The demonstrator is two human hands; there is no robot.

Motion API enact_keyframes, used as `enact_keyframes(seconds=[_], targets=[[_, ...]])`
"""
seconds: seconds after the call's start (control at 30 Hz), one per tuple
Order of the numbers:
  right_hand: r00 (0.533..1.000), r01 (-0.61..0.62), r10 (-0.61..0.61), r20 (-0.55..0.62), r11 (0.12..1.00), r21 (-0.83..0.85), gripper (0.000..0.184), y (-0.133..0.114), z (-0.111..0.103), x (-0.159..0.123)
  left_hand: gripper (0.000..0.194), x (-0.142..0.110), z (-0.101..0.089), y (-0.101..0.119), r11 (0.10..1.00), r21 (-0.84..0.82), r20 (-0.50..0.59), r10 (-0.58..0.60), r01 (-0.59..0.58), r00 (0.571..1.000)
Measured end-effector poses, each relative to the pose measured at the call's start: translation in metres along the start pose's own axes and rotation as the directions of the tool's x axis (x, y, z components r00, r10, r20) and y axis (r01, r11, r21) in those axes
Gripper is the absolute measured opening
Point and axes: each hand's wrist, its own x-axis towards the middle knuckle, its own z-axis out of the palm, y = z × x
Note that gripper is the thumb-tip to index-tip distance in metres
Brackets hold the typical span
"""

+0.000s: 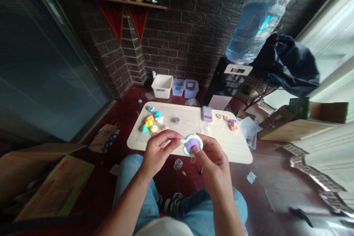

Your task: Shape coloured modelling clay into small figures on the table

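Above the near edge of the low table, my right hand [211, 151] grips a flat purple clay disc [190, 144], thumb on its face and fingers behind. A pale green clay roll [199, 139] runs around most of the disc's rim. My left hand [163, 147] is closed, with thumb and index finger pinching the left end of that roll. On the table beyond lie soft clay lumps: yellow clay [149, 121], blue clay [151, 108], teal clay [145, 128] and a grey lump [176, 120]. Orange clay [233, 125] sits at the right.
A phone-like device [207, 114] lies at the far edge of the pale table [240, 151]. Behind stand a white bin [162, 87], two clear tubs and a water dispenser [224, 84]. Cardboard boxes [55, 184] flank both sides. A small clear container [178, 164] is on the floor.
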Motion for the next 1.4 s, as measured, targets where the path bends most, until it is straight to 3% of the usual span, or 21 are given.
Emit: enact_keyframes(seconds=[0.3, 0.53, 0.93, 1.07, 1.13, 1.23, 1.4], targets=[[0.999, -0.004, 0.006, -0.051, 0.999, 0.038, 0.024, 0.000, 0.002, -0.002, 0.013, -0.006, 0.002, 0.007, 0.996, -0.039, 0.016, -0.079, 0.079, 0.997], [0.999, -0.011, 0.012, -0.035, 0.999, 0.036, 0.024, -0.004, 0.002, -0.004, 0.001, -0.001, -0.001, 0.012, 0.987, 0.146, 0.025, 0.057, -0.060, 0.998], [0.997, 0.064, -0.066, -0.037, 0.996, -0.059, 0.021, -0.012, 0.004, -0.009, 0.007, 0.001, -0.002, 0.032, 0.908, 0.361, 0.114, 0.183, -0.212, 0.977], [0.995, 0.072, -0.076, -0.063, 0.996, -0.060, 0.022, -0.010, 0.005, -0.011, 0.004, -0.001, -0.002, 0.031, 0.949, 0.298, 0.078, 0.085, -0.104, 0.993], [0.993, 0.074, -0.077, -0.091, 0.997, -0.037, 0.023, -0.007, 0.004, -0.011, 0.006, -0.002, -0.001, 0.027, 0.990, 0.139, 0.041, -0.041, 0.035, 0.998], [0.987, 0.078, -0.078, -0.144, 0.997, -0.003, 0.026, -0.004, 0.003, -0.011, 0.016, -0.003, 0.002, 0.022, 0.972, -0.118, 0.041, -0.202, 0.206, 0.978], [0.982, 0.082, -0.075, -0.174, 0.996, 0.033, 0.028, -0.001, 0.004, -0.013, 0.016, -0.005, 0.008, 0.017, 0.945, -0.197, 0.022, -0.262, 0.261, 0.965]])
